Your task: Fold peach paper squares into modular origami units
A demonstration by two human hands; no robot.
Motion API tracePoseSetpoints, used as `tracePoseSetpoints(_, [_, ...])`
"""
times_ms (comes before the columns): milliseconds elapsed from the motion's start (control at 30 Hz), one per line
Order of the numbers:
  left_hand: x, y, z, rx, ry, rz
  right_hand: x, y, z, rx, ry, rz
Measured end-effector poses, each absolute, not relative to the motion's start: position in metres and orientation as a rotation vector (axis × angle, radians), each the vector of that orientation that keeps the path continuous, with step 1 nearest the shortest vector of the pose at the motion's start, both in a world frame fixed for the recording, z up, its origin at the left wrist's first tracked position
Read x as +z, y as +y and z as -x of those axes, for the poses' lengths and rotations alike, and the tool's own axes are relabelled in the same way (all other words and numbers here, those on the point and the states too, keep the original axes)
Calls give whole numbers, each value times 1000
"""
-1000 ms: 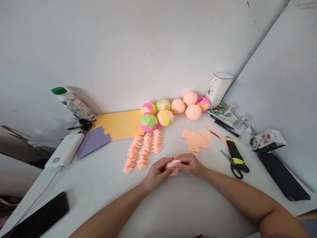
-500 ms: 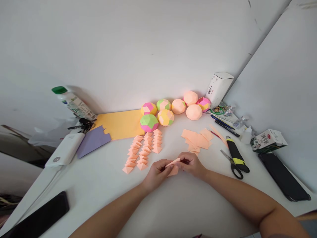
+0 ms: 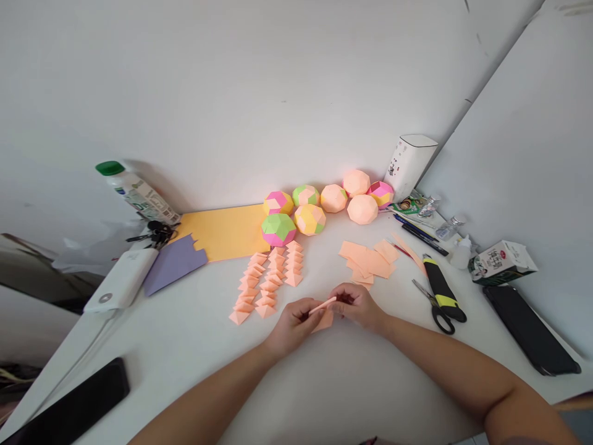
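A small piece of peach paper (image 3: 327, 319), partly folded, is pinched between my two hands above the near part of the table. My left hand (image 3: 296, 321) grips its left side, thumb on top. At the right end, my right hand (image 3: 357, 306) holds the folded edge between thumb and fingers. Beyond my left hand, three rows of folded peach paper pieces (image 3: 250, 284) lie on the table. Flat peach paper cutouts (image 3: 370, 262) are spread in a loose pile beyond my right hand. Several faceted paper balls (image 3: 310, 220) in peach, yellow, green and pink sit by the wall.
Scissors (image 3: 435, 306) and a yellow-black utility knife (image 3: 442, 290) lie right, near pens (image 3: 421, 235), a small carton (image 3: 503, 262) and a black phone (image 3: 532, 330). Left are yellow card (image 3: 227, 232), purple card (image 3: 176, 266), a white power bank (image 3: 121, 281), a bottle (image 3: 139, 194) and a dark phone (image 3: 74, 402).
The folded edge of the paper in my hands has tipped slightly and looks narrower. Both hands stay almost in the same place.
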State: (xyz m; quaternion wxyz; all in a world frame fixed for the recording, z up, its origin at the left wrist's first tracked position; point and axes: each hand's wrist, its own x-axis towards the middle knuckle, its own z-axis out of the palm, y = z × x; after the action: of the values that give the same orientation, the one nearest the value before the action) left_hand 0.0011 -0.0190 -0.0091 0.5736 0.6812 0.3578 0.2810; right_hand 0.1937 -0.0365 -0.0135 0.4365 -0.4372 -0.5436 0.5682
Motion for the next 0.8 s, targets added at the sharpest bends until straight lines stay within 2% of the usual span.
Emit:
tracePoseSetpoints(567, [-9,-20,-1,647,835,-1585,-8,-37,-193,1313,-1427,1057])
tracePoseSetpoints(800, [-7,-19,-2,651,842,-1585,-7,-37,-193,1371,-1369,1104])
